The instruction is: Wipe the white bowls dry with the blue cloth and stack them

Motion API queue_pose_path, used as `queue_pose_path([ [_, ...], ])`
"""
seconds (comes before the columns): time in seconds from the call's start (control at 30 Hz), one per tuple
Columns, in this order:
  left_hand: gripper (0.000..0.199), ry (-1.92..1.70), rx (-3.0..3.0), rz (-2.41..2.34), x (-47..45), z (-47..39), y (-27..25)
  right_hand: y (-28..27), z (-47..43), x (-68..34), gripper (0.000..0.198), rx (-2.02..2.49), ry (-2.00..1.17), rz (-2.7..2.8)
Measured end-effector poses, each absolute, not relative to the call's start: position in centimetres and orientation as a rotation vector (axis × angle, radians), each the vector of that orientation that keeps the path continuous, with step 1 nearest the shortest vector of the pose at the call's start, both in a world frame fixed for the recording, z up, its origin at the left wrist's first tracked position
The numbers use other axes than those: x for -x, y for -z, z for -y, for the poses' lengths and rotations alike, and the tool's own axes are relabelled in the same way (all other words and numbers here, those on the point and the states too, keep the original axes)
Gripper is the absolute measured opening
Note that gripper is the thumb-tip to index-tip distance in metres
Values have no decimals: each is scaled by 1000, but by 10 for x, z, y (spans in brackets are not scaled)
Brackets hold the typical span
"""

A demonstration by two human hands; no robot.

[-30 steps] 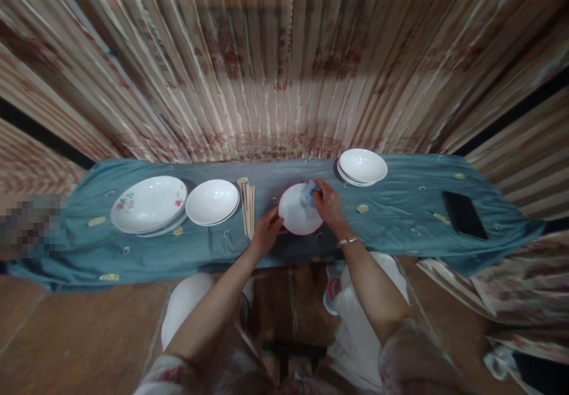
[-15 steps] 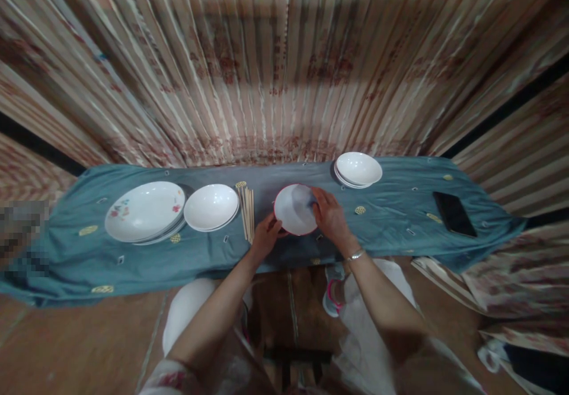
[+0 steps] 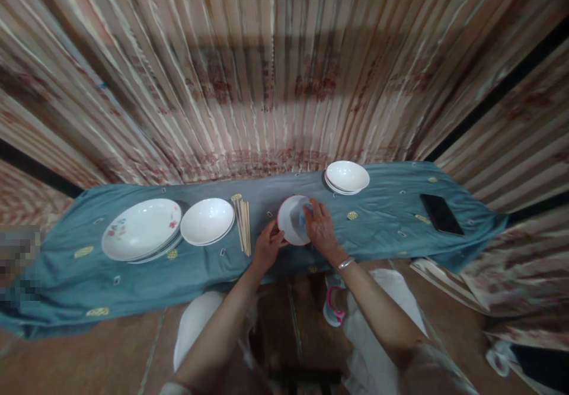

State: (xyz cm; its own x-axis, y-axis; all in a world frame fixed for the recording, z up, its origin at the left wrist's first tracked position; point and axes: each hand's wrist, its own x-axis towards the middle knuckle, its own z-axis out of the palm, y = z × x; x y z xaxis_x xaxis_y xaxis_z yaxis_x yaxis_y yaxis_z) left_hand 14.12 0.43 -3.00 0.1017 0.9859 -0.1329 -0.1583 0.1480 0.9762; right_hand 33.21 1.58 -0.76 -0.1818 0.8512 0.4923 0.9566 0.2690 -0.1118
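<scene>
In front of me a white bowl (image 3: 291, 222) with a red rim is tilted, its inside facing me. My left hand (image 3: 268, 244) grips its lower left edge, with the fingers closed around the rim. Inside the bowl, toward its right side, my right hand (image 3: 320, 226) presses a small pale blue cloth (image 3: 303, 214) against the surface; the fingers are bent over it and hide most of it. A silver bangle circles the right wrist. Left of the bowl several wooden chopsticks (image 3: 244, 226) lie side by side on the teal tablecloth (image 3: 186, 282).
A stack of white bowls (image 3: 208, 221) stands left of the chopsticks, with floral plates (image 3: 142, 229) piled beyond it. Another bowl stack (image 3: 347, 177) sits at the back right. A black phone (image 3: 441, 213) lies near the right end. A patterned curtain (image 3: 267, 87) hangs behind the table.
My right hand has moved from the bowl's right rim farther into its inside, with the blue cloth. The bowl has turned slightly in my left hand. The whole view has shifted a little.
</scene>
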Motion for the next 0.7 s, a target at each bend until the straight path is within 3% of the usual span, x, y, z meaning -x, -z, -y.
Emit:
queue_pose_path([
  [0.33, 54, -1153, -998, -1093, -143, 2, 34, 12, -4, -326, 35, 1661, -19, 2281],
  [0.57, 71, -1048, -1005, -1074, -131, -5, 26, 15, -1, -294, 28, 1513, -447, 2035],
  [0.7, 68, -1016, -1015, -1044, -125, -7, 22, 23, -3, -285, 30, 1285, -431, 1982],
])
